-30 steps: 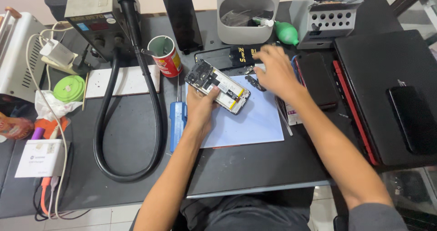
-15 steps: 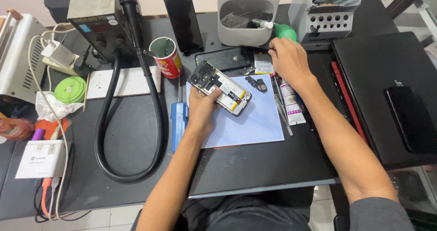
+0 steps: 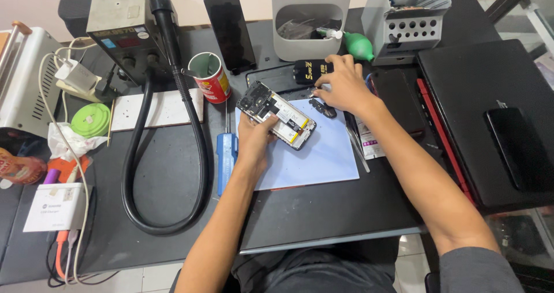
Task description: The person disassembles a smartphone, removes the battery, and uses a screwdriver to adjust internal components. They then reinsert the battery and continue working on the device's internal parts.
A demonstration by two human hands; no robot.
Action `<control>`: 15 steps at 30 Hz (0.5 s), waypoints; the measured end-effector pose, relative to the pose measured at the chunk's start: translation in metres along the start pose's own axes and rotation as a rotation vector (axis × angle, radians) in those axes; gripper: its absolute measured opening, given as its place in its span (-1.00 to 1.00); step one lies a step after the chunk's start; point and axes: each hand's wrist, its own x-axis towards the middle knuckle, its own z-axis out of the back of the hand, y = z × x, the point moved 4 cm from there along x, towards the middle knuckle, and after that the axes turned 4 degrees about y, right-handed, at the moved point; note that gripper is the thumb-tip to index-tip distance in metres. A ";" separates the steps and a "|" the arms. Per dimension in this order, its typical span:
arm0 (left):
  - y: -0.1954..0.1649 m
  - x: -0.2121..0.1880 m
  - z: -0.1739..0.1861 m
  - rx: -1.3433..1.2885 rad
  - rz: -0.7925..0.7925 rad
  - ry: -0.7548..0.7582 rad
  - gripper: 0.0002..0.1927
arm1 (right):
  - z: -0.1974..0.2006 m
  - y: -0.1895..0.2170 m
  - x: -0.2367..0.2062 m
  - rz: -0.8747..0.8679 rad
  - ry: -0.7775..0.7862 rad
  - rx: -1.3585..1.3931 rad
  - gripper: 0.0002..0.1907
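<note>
A grey organiser (image 3: 311,22) at the back of the bench (image 3: 173,177) is holding dark clutter, hard to make out, and a red cup (image 3: 210,76) is standing near it. The left hand (image 3: 257,140) is clamping an opened phone (image 3: 277,115) lying on a pale blue mat (image 3: 323,154). The right hand (image 3: 343,85) is pinching a small part beside a black packet (image 3: 309,71); the part itself is hidden.

Count on the dark tabletop (image 3: 323,212):
- 1 opened smartphone with bare internals (image 3: 276,115)
- 2 black intact phones: one propped upright (image 3: 230,30), one lying on the laptop (image 3: 517,147)
- 1 closed black laptop (image 3: 473,102)
- 1 pale blue work mat (image 3: 323,154)
- 1 blue-handled screwdriver (image 3: 226,157)
- 1 red cup (image 3: 210,76)
- 2 grey organisers (image 3: 311,17) (image 3: 407,19)
- 2 hands: left (image 3: 254,143), right (image 3: 341,85)
</note>
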 end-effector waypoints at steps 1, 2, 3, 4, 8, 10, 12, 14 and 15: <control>0.000 0.001 0.000 -0.006 0.000 0.004 -0.57 | 0.000 -0.001 0.001 -0.016 0.006 0.018 -0.80; 0.001 0.001 0.000 -0.013 0.001 0.006 -0.58 | 0.000 -0.001 0.001 -0.030 0.013 0.036 -0.81; 0.002 0.001 0.001 -0.020 0.002 0.007 -0.58 | 0.001 -0.001 0.001 -0.044 0.021 0.054 -0.81; 0.003 0.002 0.002 -0.022 0.005 0.006 -0.58 | 0.004 0.000 0.002 -0.048 -0.007 0.080 -0.82; 0.008 0.003 0.001 -0.116 0.024 0.044 -0.56 | 0.022 0.003 -0.007 -0.111 -0.040 0.431 -0.82; 0.008 0.003 -0.002 -0.211 0.018 0.120 -0.52 | 0.030 0.007 -0.017 -0.149 -0.020 0.785 -0.84; 0.006 0.001 -0.006 -0.312 -0.001 0.235 -0.46 | 0.035 0.017 -0.034 -0.180 -0.008 1.193 -0.87; 0.008 0.000 -0.006 -0.352 0.064 0.200 -0.41 | 0.033 0.031 -0.053 -0.216 -0.050 1.297 -0.88; 0.008 0.000 -0.006 -0.370 0.096 0.182 -0.38 | 0.031 0.037 -0.061 -0.234 -0.072 1.350 -0.87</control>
